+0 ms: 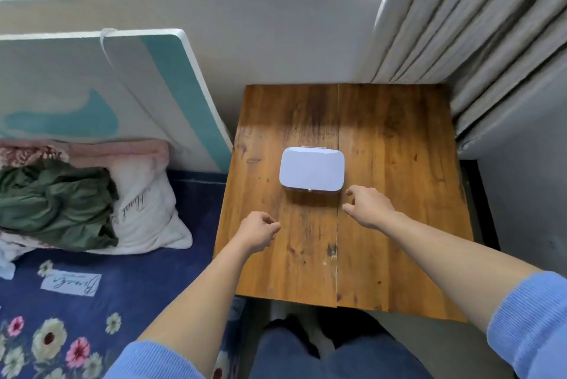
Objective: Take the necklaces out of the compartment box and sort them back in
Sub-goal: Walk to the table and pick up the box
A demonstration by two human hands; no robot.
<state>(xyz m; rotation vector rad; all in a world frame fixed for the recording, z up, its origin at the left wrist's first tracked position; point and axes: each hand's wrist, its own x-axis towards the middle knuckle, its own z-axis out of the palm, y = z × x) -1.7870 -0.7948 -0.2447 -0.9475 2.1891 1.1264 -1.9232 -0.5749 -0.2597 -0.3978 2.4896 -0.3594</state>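
A small white rectangular compartment box with rounded corners [312, 170] sits near the middle of a brown wooden tabletop [399, 164]. Its lid is closed, so the contents are not visible. A thin metal fitting shows along the far edge of the box, and another along the near edge.

Both forearms extend over the near half of the tabletop, with light blue knitted sleeves [530, 329] pushed up toward the elbows.

The left hand [259, 233] hovers over the tabletop near its left edge, to the near left of the box and apart from it. Its fingers are curled loosely inward and hold nothing.

The right hand [369, 205] hovers just beside the near right corner of the box. Thumb and fingers are spread partway, with a moderate gap between them, and grasp nothing. The fingertips are close to the box; contact cannot be confirmed.

A vertical seam runs down the tabletop, passing behind the box and between the two hands.

Grey pleated curtains [478, 26] hang at the far right of the table. To the left lies a dark blue floral bedcover [92, 286], bearing a white pillow [147, 213] and a crumpled green garment [55, 200]. A white and teal board [107, 87] leans against the wall behind them. The person's legs in blue trousers [322, 354] show below the table's near edge.
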